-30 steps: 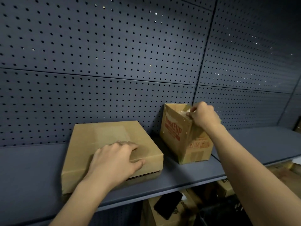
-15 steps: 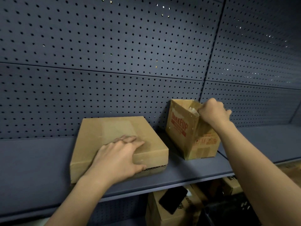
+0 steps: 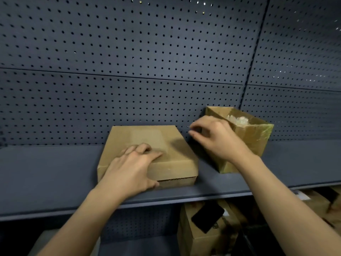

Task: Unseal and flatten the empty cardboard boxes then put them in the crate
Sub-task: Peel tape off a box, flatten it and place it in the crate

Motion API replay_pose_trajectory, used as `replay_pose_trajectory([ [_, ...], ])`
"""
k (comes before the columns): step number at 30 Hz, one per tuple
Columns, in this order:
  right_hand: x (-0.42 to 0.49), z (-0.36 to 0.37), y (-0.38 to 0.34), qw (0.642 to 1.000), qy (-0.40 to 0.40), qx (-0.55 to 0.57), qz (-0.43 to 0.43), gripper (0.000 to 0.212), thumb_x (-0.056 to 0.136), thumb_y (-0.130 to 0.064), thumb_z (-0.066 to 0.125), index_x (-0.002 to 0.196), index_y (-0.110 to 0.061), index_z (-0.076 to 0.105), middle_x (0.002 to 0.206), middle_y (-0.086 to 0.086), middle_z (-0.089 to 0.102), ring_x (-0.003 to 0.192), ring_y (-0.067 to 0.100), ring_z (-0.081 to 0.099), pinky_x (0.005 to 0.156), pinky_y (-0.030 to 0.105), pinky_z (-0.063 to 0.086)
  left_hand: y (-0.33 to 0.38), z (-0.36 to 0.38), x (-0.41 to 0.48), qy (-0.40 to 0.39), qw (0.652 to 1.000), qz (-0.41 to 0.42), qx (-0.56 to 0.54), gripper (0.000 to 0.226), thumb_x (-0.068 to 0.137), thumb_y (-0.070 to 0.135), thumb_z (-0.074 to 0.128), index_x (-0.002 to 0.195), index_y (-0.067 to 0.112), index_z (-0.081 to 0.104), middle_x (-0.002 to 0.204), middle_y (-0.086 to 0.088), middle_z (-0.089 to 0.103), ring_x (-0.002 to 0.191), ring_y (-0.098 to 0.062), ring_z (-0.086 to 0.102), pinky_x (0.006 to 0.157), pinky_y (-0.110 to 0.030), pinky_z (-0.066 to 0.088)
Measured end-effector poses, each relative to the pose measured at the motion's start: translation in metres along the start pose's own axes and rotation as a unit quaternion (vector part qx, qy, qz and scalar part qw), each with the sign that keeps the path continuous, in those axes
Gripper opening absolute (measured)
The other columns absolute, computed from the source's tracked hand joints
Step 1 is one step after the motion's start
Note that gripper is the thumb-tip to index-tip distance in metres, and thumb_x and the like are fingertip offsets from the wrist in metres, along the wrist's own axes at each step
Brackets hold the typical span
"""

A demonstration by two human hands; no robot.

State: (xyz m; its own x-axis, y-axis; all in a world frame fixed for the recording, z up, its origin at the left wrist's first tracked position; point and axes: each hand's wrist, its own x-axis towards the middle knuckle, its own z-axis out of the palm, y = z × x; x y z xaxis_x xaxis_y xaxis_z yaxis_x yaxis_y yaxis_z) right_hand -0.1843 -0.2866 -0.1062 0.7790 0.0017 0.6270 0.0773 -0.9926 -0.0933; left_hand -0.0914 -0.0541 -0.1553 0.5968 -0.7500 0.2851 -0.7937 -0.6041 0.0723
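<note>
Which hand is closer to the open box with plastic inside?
Right. The right hand is just in front of the open box; the left hand rests on the flat box beside it.

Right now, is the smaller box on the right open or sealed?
Open. The smaller box has no closed top; crumpled clear plastic shows inside.

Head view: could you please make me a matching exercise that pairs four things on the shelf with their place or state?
Things:
1. flat box
2. open box
3. plastic
4. left hand

Place or state:
A. crumpled inside a box, showing at its top opening
B. lies on a closed box's near edge, thumb on the front face
C. closed, lying on the shelf, the left of the two
D. top open, standing to the right

Pairs: 1-C, 2-D, 3-A, 4-B
</note>
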Motion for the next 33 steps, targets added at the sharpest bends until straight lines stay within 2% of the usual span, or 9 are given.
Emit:
replay_pose_trajectory([
  [8, -0.028, 0.042, -0.024, 0.985, -0.163, 0.016, -0.056, 0.075, 0.074, -0.071, 0.066, 0.137, -0.03, 0.055, 0.132, -0.009, 0.052, 0.123, 0.01, 0.045, 0.108, 0.033, 0.038, 0.001, -0.005, -0.015, 0.017, 0.999, 0.002, 0.034, 0.078, 0.084, 0.066, 0.06, 0.151, 0.045, 0.025, 0.156, 0.02, 0.029, 0.145, -0.011, 0.023, 0.112, -0.032, 0.031],
  [15, -0.046, 0.049, -0.024, 0.988, -0.123, 0.043, -0.077, 0.063, 0.085, -0.065, 0.053, 0.135, -0.027, 0.058, 0.136, -0.01, 0.052, 0.125, 0.011, 0.05, 0.105, 0.035, 0.044, -0.005, -0.013, -0.023, -0.049, 0.997, 0.023, 0.049, 0.074, 0.094, 0.069, 0.032, 0.157, 0.038, 0.008, 0.165, 0.015, 0.007, 0.151, -0.01, 0.008, 0.118, -0.033, 0.02],
  [18, -0.053, 0.054, -0.021, 0.991, -0.049, 0.111, -0.054, 0.053, 0.092, -0.06, 0.05, 0.118, -0.018, 0.07, 0.122, -0.008, 0.063, 0.112, 0.011, 0.061, 0.096, 0.036, 0.05, -0.009, -0.018, -0.027, -0.012, 0.999, 0.023, 0.046, 0.08, 0.085, 0.079, 0.002, 0.15, 0.044, 0.03, 0.158, 0.02, 0.031, 0.145, -0.007, 0.03, 0.108, -0.032, 0.036],
  [20, -0.053, 0.059, -0.022, 0.984, 0.014, 0.176, -0.017, 0.051, 0.092, -0.06, 0.052, 0.105, -0.015, 0.075, 0.107, -0.006, 0.071, 0.104, 0.011, 0.066, 0.09, 0.039, 0.053, -0.007, -0.023, -0.029, 0.047, 0.996, 0.015, 0.075, 0.083, 0.081, 0.081, -0.004, 0.133, 0.046, 0.052, 0.133, 0.018, 0.06, 0.121, -0.013, 0.057, 0.083, -0.032, 0.05],
  [22, -0.05, 0.062, -0.025, 0.97, 0.058, 0.231, 0.04, 0.045, 0.087, -0.059, 0.058, 0.094, -0.018, 0.074, 0.092, -0.007, 0.074, 0.091, 0.011, 0.068, 0.081, 0.04, 0.053, -0.009, -0.025, -0.029, 0.1, 0.99, 0.0, 0.095, 0.078, 0.082, 0.079, 0.004, 0.116, 0.044, 0.064, 0.103, 0.011, 0.072, 0.097, -0.019, 0.067, 0.067, -0.031, 0.049],
  [25, -0.045, 0.064, -0.032, 0.945, 0.117, 0.281, 0.118, 0.04, 0.079, -0.061, 0.064, 0.084, -0.022, 0.068, 0.072, -0.003, 0.067, 0.067, 0.021, 0.061, 0.064, 0.043, 0.049, -0.021, -0.025, -0.035, 0.213, 0.974, -0.011, 0.073, 0.06, 0.087, 0.072, 0.031, 0.096, 0.032, 0.075, 0.079, 0.002, 0.074, 0.085, -0.03, 0.07, 0.072, -0.04, 0.056],
  [28, -0.045, 0.07, -0.037, 0.937, 0.161, 0.27, 0.15, 0.044, 0.076, -0.066, 0.061, 0.088, -0.024, 0.065, 0.067, 0.003, 0.063, 0.061, 0.026, 0.053, 0.058, 0.045, 0.044, -0.037, -0.018, -0.044, 0.243, 0.965, -0.086, -0.043, 0.055, 0.082, 0.064, 0.055, 0.121, 0.026, 0.066, 0.113, 0.001, 0.07, 0.109, -0.028, 0.062, 0.094, -0.047, 0.05],
  [30, -0.047, 0.077, -0.04, 0.945, 0.171, 0.225, 0.164, 0.047, 0.081, -0.07, 0.055, 0.098, -0.027, 0.063, 0.068, 0.0, 0.062, 0.06, 0.019, 0.054, 0.059, 0.043, 0.045, -0.04, -0.008, -0.046, 0.232, 0.955, -0.117, -0.141, 0.063, 0.081, 0.057, 0.067, 0.137, 0.035, 0.049, 0.136, 0.009, 0.051, 0.122, -0.018, 0.05, 0.098, -0.044, 0.045],
  [33, -0.056, 0.086, -0.047, 0.951, 0.168, 0.193, 0.174, 0.044, 0.089, -0.067, 0.043, 0.115, -0.033, 0.052, 0.088, -0.008, 0.066, 0.08, 0.011, 0.06, 0.07, 0.034, 0.046, -0.032, 0.011, -0.05, 0.304, 0.911, -0.125, -0.249, 0.084, 0.078, 0.04, 0.079, 0.146, 0.042, 0.031, 0.138, 0.011, 0.033, 0.107, -0.003, 0.049, 0.094, -0.024, 0.039],
])
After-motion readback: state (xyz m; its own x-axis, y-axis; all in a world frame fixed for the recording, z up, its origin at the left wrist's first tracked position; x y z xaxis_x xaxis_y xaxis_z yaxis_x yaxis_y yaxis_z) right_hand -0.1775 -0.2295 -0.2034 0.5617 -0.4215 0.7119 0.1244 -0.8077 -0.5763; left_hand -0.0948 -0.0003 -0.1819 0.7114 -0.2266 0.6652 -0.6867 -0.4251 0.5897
